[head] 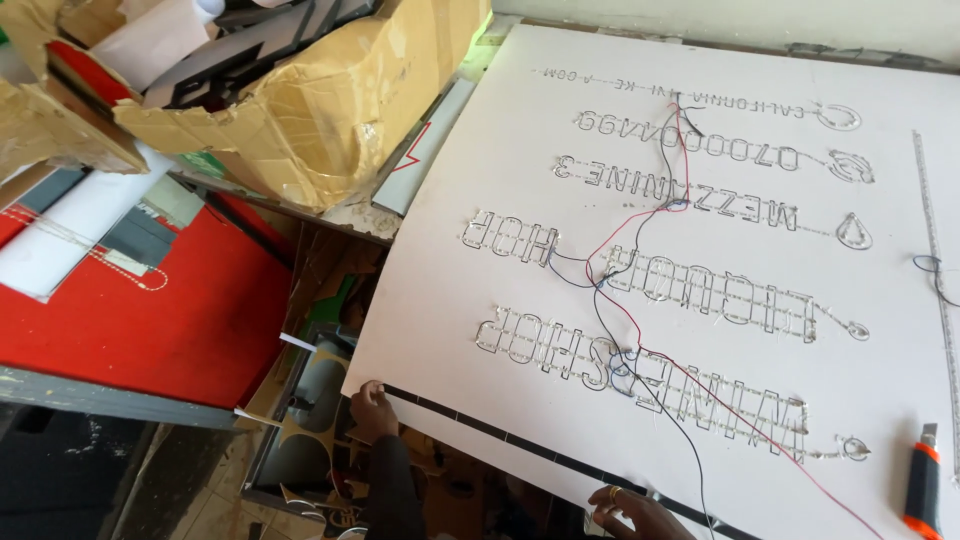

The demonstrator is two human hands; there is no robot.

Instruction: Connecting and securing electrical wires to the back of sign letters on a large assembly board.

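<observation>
Bare white board point(440, 300) at left w/ room, wires point(640, 300) across mid, knife point(922, 485) right edge

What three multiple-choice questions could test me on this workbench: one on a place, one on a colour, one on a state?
1. Where does the utility knife lie?
A. on the white sign board's right side
B. inside the cardboard box
C. on the red sheet

2. What colour is the sheet left of the board?
A. blue
B. red
C. green

3. What is the left hand doing?
A. holding the knife
B. gripping the board's near edge
C. pulling a wire

Answers: 1 A, it rests on the board; 2 B, plainly red; 3 B, fingers curl over the edge.
</observation>
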